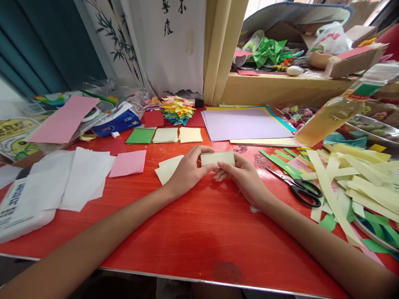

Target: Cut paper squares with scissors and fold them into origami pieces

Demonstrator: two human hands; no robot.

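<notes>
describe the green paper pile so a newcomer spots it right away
On the red table, find the big lilac sheet near the back. Left of it runs a row of three small square piles, and the green pile is at the row's left end. Its strong green sets it apart from the pale green pile and the cream pile beside it.

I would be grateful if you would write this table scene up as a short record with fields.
left hand: fingers on the left end of a pale yellow paper rectangle
right hand: fingers on its right end
near left hand: pale paper squares, pink paper squares
near right hand: black-handled scissors, cut paper strips
behind hands: green paper squares, lilac paper sheet
far right: bottle of yellow liquid
surface: red table
</notes>
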